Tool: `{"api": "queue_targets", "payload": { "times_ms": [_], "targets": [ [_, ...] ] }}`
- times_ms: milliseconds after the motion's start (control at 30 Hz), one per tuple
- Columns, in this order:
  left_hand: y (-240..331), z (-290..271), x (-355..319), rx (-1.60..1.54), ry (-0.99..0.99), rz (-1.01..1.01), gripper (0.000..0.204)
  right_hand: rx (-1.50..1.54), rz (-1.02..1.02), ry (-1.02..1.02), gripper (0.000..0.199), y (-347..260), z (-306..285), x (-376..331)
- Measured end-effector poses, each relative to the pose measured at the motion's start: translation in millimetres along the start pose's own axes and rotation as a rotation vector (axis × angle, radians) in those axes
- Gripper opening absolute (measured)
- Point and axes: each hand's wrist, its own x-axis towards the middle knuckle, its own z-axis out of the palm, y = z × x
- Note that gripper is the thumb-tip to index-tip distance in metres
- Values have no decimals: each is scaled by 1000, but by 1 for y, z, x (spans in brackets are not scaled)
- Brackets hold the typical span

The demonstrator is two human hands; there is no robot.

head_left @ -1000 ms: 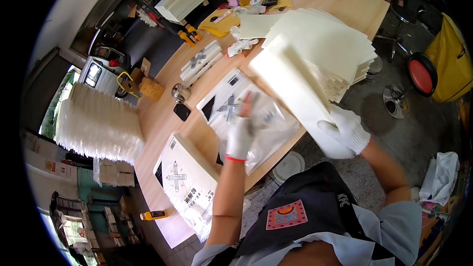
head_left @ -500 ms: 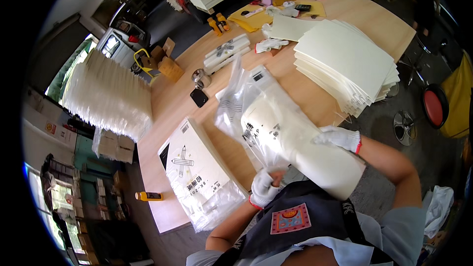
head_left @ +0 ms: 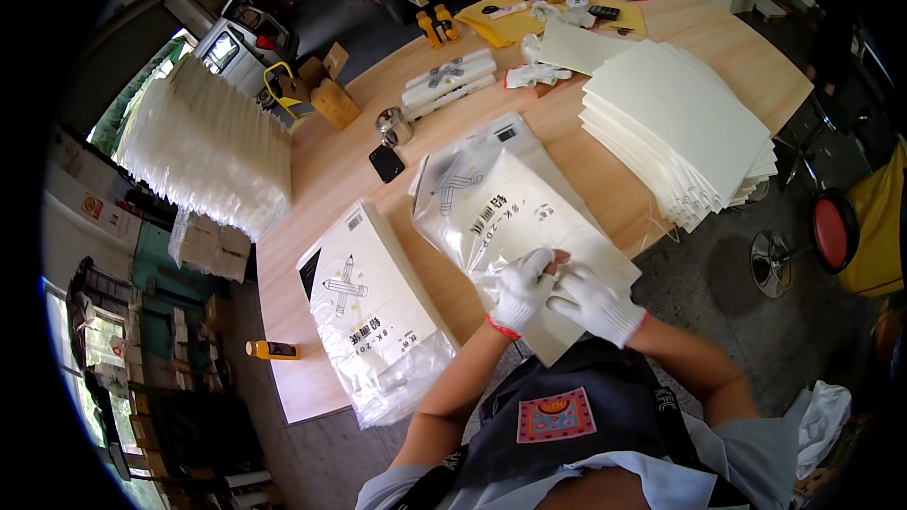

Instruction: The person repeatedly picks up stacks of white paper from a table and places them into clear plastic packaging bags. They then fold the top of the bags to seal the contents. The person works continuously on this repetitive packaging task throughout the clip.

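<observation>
Glossy plastic bag (head_left: 487, 212); matt paper stack (head_left: 675, 123); smooth wood-look tabletop (head_left: 331, 168).

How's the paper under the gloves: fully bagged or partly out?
Partly out: the paper looks bare at its near end, outside the clear bag.

This place looks like a packing workshop. Beyond the hands (head_left: 597, 307) is a wide wooden counter (head_left: 557, 127); to their right, stacked white paper sheets (head_left: 675, 113); to their left, a tall pile of plastic-wrapped packs (head_left: 203, 146); farther beyond, a cardboard box (head_left: 333, 104) and a van (head_left: 244, 71).
</observation>
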Motion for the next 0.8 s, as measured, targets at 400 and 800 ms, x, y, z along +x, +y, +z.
{"api": "queue_targets", "payload": {
  "times_ms": [400, 800],
  "targets": [
    [-83, -1, -98, 423, 428, -440, 20, -121, 246, -62, 17, 75, 17, 0],
    [37, -29, -209, -224, 151, -701, 17, -115, 261, -779, 26, 6, -44, -136]
  ]
}}
